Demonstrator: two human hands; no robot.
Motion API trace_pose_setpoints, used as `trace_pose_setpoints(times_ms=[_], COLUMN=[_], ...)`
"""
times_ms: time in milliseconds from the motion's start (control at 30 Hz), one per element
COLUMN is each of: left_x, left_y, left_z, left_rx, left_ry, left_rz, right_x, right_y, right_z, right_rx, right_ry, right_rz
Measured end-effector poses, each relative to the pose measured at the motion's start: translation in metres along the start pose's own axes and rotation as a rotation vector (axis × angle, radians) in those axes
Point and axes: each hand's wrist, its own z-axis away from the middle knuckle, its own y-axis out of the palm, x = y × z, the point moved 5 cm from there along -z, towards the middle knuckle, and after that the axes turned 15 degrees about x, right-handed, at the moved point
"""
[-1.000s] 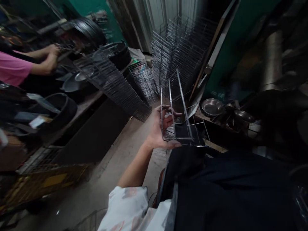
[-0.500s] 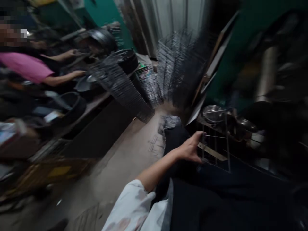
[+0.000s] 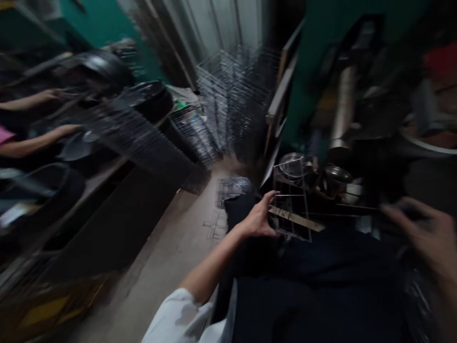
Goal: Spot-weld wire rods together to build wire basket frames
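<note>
My left hand (image 3: 259, 220) is closed on the edge of a small wire frame (image 3: 305, 194), an upright box shape of thin metal rods above my dark-clothed lap. Thumb and fingers grip its left side. Behind the frame's lower part lies a flat, light strip (image 3: 296, 218) with dark marks on it. At the right edge, my right hand (image 3: 426, 233) is raised, blurred, its fingers stretched out and apart. Nothing shows between them. Shiny metal bowls (image 3: 336, 175) stand just beyond the frame.
Tall stacks of wire racks (image 3: 232, 100) stand against the far wall, with another leaning stack (image 3: 143, 138) on the left. A co-worker's arms (image 3: 39, 140) reach over a bench at left. Bent wire pieces (image 3: 216, 226) lie on the floor (image 3: 157, 257) beside my leg.
The view has turned to the right, so the surroundings shift left. My right hand has come into sight at the right edge. My left hand keeps its hold on the wire frame.
</note>
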Motion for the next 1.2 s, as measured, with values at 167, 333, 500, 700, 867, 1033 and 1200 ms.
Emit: trace_pose_setpoints(times_ms=[167, 333, 500, 700, 867, 1033, 1200], left_x=[-0.022, -0.030, -0.023, -0.005, 0.006, 0.011, 0.011], left_y=[-0.013, -0.017, -0.019, -0.020, -0.024, -0.033, -0.036], left_z=[-0.008, -0.016, -0.026, -0.041, -0.056, -0.061, -0.066], left_rx=[0.015, 0.015, 0.010, 0.006, 0.008, -0.035, -0.036], left_ry=[0.032, 0.018, -0.022, -0.085, -0.108, -0.121, -0.121], left_rz=[-0.038, -0.086, -0.107, -0.127, -0.157, -0.194, -0.189], right_x=[0.010, 0.007, 0.000, -0.010, -0.017, -0.022, -0.028], right_y=[0.007, 0.020, 0.022, 0.032, 0.047, 0.055, 0.057], right_z=[-0.029, -0.047, -0.049, -0.065, -0.088, -0.103, -0.111], right_rx=[-0.028, 0.000, -0.011, 0.011, 0.035, 0.069, 0.074], right_ry=[-0.085, -0.141, -0.157, -0.168, -0.181, -0.183, -0.192], right_rz=[-0.187, -0.267, -0.309, -0.329, -0.311, -0.298, -0.297])
